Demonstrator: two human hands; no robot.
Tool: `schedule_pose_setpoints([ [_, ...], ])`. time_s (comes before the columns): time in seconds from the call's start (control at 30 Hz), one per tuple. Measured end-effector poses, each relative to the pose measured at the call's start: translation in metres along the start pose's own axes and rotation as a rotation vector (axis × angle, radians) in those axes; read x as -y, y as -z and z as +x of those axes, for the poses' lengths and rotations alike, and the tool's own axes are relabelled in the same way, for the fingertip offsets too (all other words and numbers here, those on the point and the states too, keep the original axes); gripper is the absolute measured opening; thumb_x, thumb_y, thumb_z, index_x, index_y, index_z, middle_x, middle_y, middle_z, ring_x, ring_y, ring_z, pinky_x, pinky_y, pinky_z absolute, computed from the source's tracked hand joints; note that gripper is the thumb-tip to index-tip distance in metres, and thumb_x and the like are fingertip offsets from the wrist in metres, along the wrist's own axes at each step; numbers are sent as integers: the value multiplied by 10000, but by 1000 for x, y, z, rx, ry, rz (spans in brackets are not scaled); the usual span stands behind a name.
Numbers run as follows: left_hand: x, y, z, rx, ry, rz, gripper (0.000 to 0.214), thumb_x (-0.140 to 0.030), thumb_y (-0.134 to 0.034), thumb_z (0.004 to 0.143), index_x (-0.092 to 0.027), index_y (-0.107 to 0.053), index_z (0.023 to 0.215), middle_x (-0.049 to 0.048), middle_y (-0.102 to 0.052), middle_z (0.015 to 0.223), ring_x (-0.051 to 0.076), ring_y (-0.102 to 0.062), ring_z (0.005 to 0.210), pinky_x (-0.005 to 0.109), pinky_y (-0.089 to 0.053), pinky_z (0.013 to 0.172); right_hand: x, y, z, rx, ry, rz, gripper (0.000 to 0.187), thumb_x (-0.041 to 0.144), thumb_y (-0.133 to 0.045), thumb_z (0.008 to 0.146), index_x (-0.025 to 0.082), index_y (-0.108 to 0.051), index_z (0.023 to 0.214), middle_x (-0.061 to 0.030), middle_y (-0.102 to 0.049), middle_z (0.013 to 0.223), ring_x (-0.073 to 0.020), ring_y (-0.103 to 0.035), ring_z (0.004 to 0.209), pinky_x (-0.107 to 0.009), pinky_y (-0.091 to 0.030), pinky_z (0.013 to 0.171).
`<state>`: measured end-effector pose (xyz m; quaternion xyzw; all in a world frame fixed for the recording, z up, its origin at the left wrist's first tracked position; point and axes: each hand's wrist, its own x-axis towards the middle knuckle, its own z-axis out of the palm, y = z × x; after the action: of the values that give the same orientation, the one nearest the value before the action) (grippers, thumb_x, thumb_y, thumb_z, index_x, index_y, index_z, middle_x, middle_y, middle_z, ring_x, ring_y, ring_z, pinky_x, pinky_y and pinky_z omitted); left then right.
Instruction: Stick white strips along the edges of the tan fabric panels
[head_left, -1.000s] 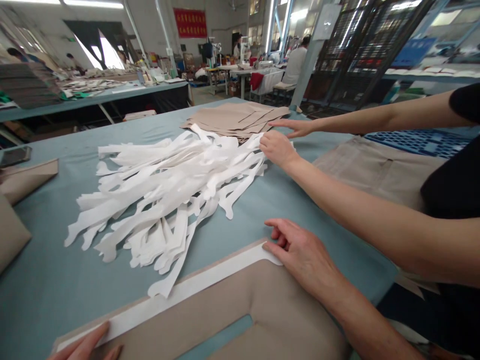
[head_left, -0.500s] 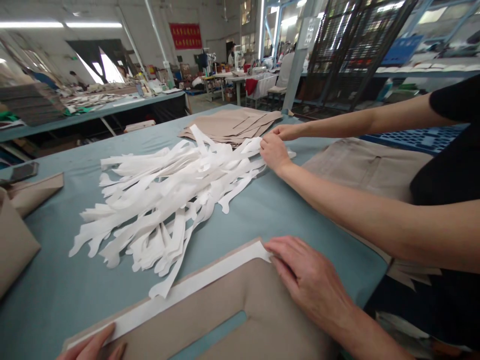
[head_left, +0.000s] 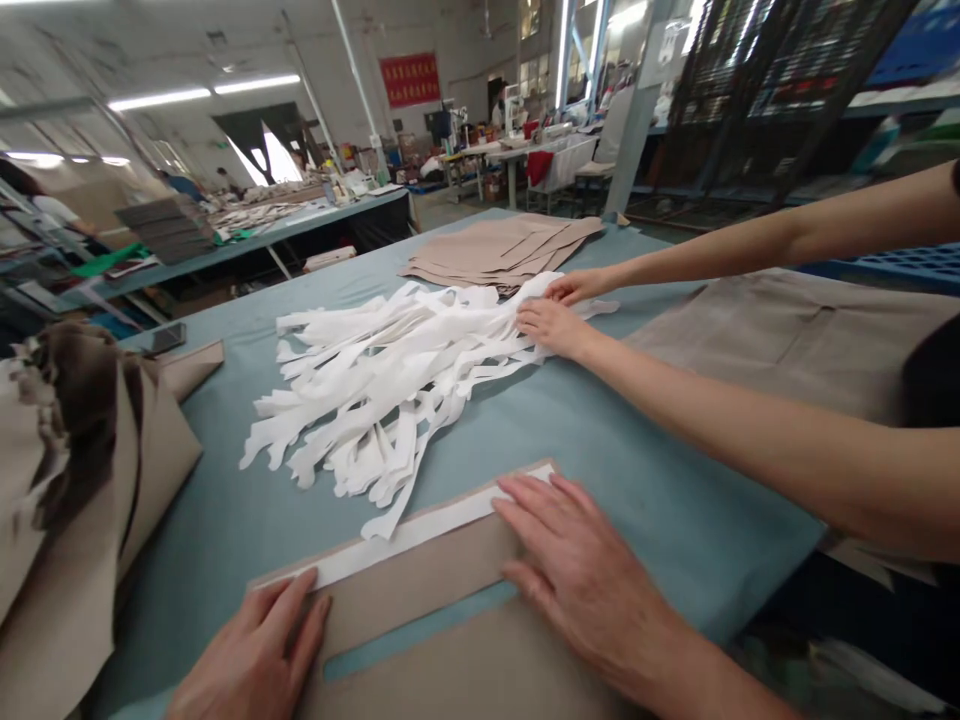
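Note:
Directly before me lies a taupe fabric piece [head_left: 420, 590] with a long slot cut in it. Along its far edge runs a narrow white strip [head_left: 420, 535]. My left hand [head_left: 251, 650] rests its stretched fingertips on the strip's left end, thumb a little apart. Over the right end my right hand [head_left: 577, 570] is laid flat with fingers extended, hiding part of the strip and fabric. Neither hand grips anything. Just beyond the fabric is a loose heap of white strips [head_left: 397, 370]; one strip's tip reaches close to the fabric's edge.
At the right, a co-worker's hands [head_left: 559, 315] touch the heap's right end. Flat taupe pieces [head_left: 502, 245] are stacked behind it. Folded fabric [head_left: 142, 450] stands at the left near a phone-like dark object [head_left: 169, 338]. More fabric [head_left: 765, 330] lies beneath the co-worker's arms.
My right hand has moved from the strip's corner onto the strip, fingers now flat over it. The co-worker's hands have lowered onto the heap. The view has swung left.

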<state>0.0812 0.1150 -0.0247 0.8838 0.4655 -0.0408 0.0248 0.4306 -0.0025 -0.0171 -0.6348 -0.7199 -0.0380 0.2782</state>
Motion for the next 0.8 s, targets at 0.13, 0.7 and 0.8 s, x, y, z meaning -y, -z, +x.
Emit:
schedule_pose_setpoints([
  [0.13, -26, 9, -2, -78, 123, 60, 397, -337, -347, 965, -277, -665, 1193, 44, -658, 1237, 203, -651, 1058, 354, -498, 973, 24, -22, 12, 222, 98, 92, 587, 525, -591, 932, 148, -539, 1378, -102, -538, 1461, -279, -492, 1339, -518, -328, 1149],
  [0.7, -86, 17, 15, -451, -167, 209, 533, -309, -518, 919, -166, -469, 1430, 103, -525, 1478, 271, -449, 1384, 441, -371, 1133, -30, -27, -20, 23, 104, -227, 539, 405, -598, 911, 141, -541, 1377, -132, -551, 1443, -325, -479, 1335, -562, -240, 1144],
  [0.8, -124, -4, 37, -449, -470, 110, 861, -400, -580, 873, -178, -144, 1581, 73, -458, 1531, 252, -470, 1380, 376, -440, 1089, -29, -28, -25, -36, 108, -281, 556, 418, -614, 891, 157, -543, 1377, -113, -566, 1432, -303, -482, 1331, -534, -214, 1161],
])
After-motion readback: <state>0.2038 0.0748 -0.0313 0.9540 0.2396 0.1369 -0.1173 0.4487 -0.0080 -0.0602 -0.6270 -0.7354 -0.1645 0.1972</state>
